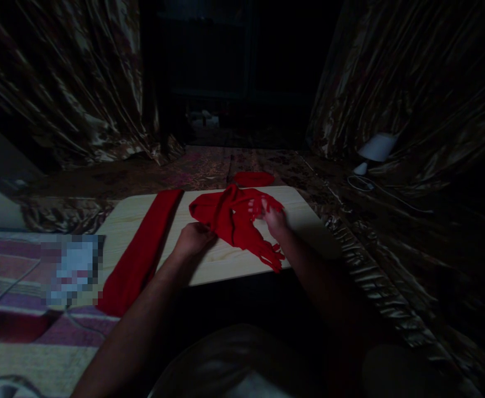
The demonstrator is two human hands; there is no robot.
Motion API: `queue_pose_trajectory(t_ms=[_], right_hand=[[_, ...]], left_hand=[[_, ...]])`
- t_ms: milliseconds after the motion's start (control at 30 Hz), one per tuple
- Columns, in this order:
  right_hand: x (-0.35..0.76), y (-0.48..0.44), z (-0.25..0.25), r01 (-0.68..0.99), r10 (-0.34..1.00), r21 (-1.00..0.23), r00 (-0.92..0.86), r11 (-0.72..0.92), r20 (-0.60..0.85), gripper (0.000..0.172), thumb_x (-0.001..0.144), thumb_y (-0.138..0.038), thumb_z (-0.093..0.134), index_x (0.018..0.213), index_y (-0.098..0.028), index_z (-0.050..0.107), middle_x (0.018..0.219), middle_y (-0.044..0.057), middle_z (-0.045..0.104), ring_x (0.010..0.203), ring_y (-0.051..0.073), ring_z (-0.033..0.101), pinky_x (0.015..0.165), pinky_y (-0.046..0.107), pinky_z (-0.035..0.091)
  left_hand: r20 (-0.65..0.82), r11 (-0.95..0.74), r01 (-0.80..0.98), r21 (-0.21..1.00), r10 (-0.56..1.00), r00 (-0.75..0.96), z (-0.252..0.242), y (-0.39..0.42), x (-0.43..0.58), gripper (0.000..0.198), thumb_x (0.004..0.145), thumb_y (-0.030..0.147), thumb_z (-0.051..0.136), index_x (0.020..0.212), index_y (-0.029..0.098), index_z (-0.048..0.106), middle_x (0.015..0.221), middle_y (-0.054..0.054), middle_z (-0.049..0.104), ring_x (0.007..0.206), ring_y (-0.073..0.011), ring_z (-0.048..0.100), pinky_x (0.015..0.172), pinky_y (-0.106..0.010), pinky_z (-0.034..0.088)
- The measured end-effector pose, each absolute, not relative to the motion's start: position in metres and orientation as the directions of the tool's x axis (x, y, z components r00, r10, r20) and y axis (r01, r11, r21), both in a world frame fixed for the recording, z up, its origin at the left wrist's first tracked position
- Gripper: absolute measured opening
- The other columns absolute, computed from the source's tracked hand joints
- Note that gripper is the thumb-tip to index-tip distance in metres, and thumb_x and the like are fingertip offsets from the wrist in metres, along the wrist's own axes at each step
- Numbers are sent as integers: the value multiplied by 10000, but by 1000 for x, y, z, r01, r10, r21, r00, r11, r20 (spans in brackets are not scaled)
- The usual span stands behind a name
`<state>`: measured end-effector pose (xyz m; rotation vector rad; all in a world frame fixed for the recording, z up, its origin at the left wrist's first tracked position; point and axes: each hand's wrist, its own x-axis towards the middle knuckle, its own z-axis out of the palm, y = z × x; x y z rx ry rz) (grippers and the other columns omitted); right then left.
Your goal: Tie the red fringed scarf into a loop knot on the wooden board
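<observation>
A red fringed scarf (236, 218) lies bunched and looped on the pale wooden table (209, 265). At its near left edge, my left hand (193, 237) is closed, its fingertips partly hidden against the cloth. My right hand (272, 218) pinches the scarf near one fringed end, on the right side. The other fringed end hangs toward me, close to the table's near edge. To the left of my left hand, a long folded strip of red cloth (143, 254) runs across the table and over its near left edge.
Beyond the table's far edge sits a rounded red cloth piece (254, 178). A small white lamp (377, 148) with a cord stands on the floor at the right. Striped bedding (10, 260) with cables lies at the left. Patterned curtains (80, 83) hang behind in dim light.
</observation>
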<state>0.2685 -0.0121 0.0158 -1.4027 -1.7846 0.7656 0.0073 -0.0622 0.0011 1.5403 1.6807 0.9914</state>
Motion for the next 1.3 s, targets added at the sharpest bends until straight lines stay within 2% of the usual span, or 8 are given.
queue_pose_trajectory(t_ms=[100, 233, 433, 567, 767, 967, 1200, 1300], right_hand=[[268, -23, 23, 304, 981, -950, 191, -70, -11, 228, 900, -296, 502, 959, -144, 662, 828, 64, 714, 545, 94, 601, 467, 180, 454], [250, -50, 27, 374, 985, -912, 31, -170, -171, 147, 813, -179, 566, 684, -151, 632, 550, -24, 588, 382, 58, 423, 380, 183, 300], [218, -66, 18, 592, 960, -786, -279, 177, 6, 190, 786, -308, 707, 667, -166, 666, 586, 3, 657, 524, 101, 568, 477, 191, 363], [214, -60, 9, 557, 965, -824, -257, 105, -51, 247, 747, -361, 781, 693, -162, 645, 595, -1, 654, 524, 98, 560, 477, 184, 370], [212, -56, 11, 395, 953, -917, -254, -53, -164, 156, 762, -170, 748, 700, -151, 607, 594, -24, 636, 491, 74, 524, 473, 172, 375], [222, -58, 10, 384, 944, -922, -279, -61, -178, 164, 761, -162, 723, 690, -168, 575, 537, -76, 556, 451, 58, 465, 446, 167, 327], [236, -56, 12, 357, 881, -934, -446, 10, -161, 117, 765, -59, 620, 819, -134, 692, 658, -5, 667, 549, 79, 573, 507, 155, 409], [251, -45, 19, 382, 950, -923, -300, 36, -87, 203, 804, -34, 524, 856, -141, 689, 707, 8, 691, 523, 79, 575, 497, 168, 424]], left_hand=[[6, 29, 530, 847, 998, -64, -4, -57, 6, 182, 571, 319, 808, 661, 191, 716, 661, -70, 708, 588, -206, 601, 575, -298, 392], [47, -6, 569, 822, 997, -57, -9, -57, 9, 174, 592, 323, 778, 695, 201, 710, 667, -47, 705, 613, -201, 609, 594, -288, 399], [130, -85, 486, 870, 990, -60, -24, -55, 10, 117, 629, 272, 700, 720, 199, 688, 677, -29, 696, 587, -163, 577, 579, -260, 397], [109, -81, 337, 938, 992, -66, -29, -52, 11, 143, 614, 289, 705, 701, 183, 662, 643, -16, 667, 543, -134, 537, 556, -250, 402], [-23, 24, 24, 999, 999, -43, -18, -46, 20, 166, 526, 231, 698, 642, 184, 590, 514, 24, 580, 448, -106, 486, 470, -226, 359], [-41, 40, -30, 999, 998, -47, -12, -46, 24, 170, 510, 186, 675, 627, 189, 551, 495, 44, 547, 422, -90, 454, 440, -213, 327], [-57, 46, -84, 995, 989, -134, -6, -48, 24, 235, 575, 295, 714, 762, 169, 643, 542, 39, 570, 456, -97, 475, 448, -219, 337], [-63, 54, -95, 994, 994, -92, -3, -50, 25, 358, 573, 388, 799, 811, 156, 666, 587, 22, 614, 463, -90, 477, 455, -223, 339]])
